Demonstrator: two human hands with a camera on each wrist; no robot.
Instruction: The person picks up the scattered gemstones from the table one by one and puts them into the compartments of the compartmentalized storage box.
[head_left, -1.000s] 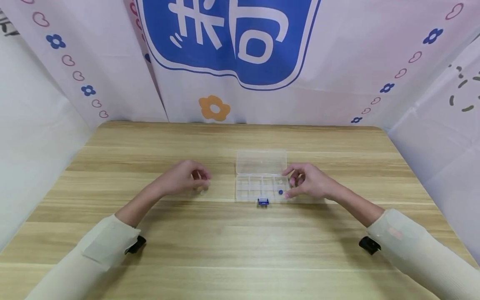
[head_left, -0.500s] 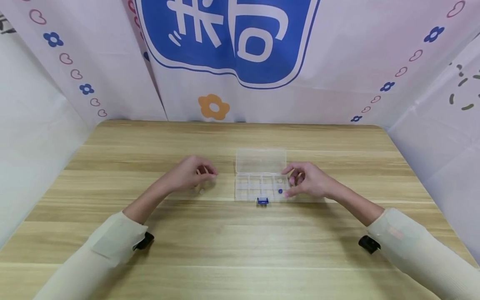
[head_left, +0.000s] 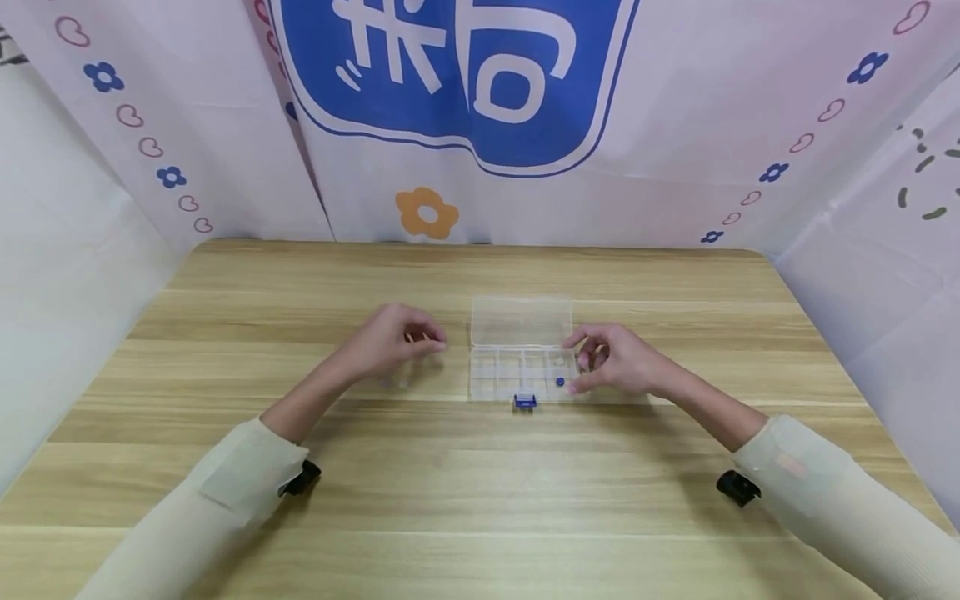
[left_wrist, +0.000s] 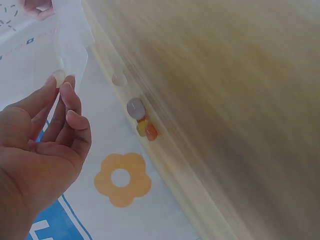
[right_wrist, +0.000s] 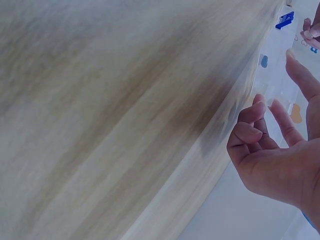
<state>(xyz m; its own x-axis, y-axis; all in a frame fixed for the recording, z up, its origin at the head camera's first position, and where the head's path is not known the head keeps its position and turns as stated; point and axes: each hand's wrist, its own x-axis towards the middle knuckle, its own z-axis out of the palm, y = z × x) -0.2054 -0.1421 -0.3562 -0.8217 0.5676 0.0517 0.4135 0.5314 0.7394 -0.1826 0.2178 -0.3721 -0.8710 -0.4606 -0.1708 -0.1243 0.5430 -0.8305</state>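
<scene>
White cloth [head_left: 675, 125] printed with a blue emblem [head_left: 551, 154] and an orange flower [head_left: 411, 218] hangs behind our wood-grain desk [head_left: 480, 483]. Near the middle of the desk lies our clear compartment box [head_left: 511, 364], its lid [head_left: 522, 321] folded back on the far side, presumably so that every compartment can be reached from above. Its blue latch [head_left: 525, 402] sits at the front, toward us. Along the right end, a blue piece [head_left: 560, 382] lies in the front compartment and a pale piece [head_left: 558, 362] in the back one, the divider likely serving to part them.

Our left hand [head_left: 393, 337] is raised just left of the box, thumb and index finger closed on a small whitish piece [left_wrist: 58, 77]. We take the fingertip pinch to suit so small a thing, which offers little to grip. On the desk near this hand, a clear rounded piece [left_wrist: 119, 79] lies alone, while a greyish oval piece [left_wrist: 135, 108] is close beside a yellow piece [left_wrist: 142, 129] and an orange piece [left_wrist: 152, 132].

Our right hand [head_left: 622, 360] is at the box's right end, thumb and index finger spread well apart, with no loose piece visible in its grasp. We judge it is placed there to steady the light box, though how firmly it presses we cannot tell.
</scene>
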